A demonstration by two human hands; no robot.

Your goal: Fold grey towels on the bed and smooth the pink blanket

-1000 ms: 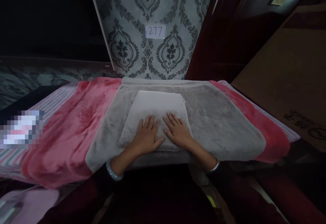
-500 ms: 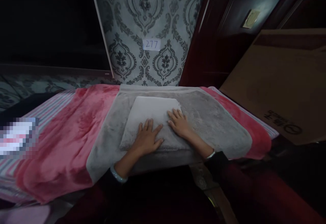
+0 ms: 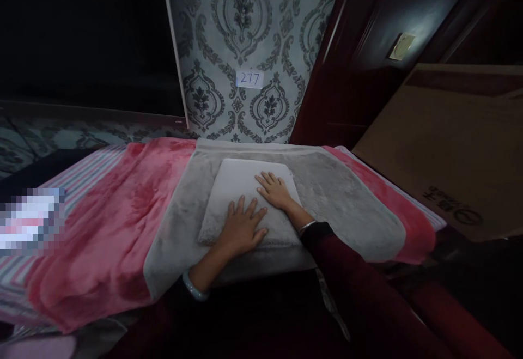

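Hands [image 3: 261,206] flat on folded towel [image 3: 245,184] — grey blanket [image 3: 347,201] under.

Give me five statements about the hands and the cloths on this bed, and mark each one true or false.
1. Both hands lie flat on the folded white towel. True.
2. The right hand lies farther up the towel than the left hand. True.
3. The towel lies straight on the pink blanket. False: it lies on the grey blanket.
4. The left hand holds a towel corner in the air. False: it is pressed flat, fingers spread.
5. The paper label on the wall reads 277. True.
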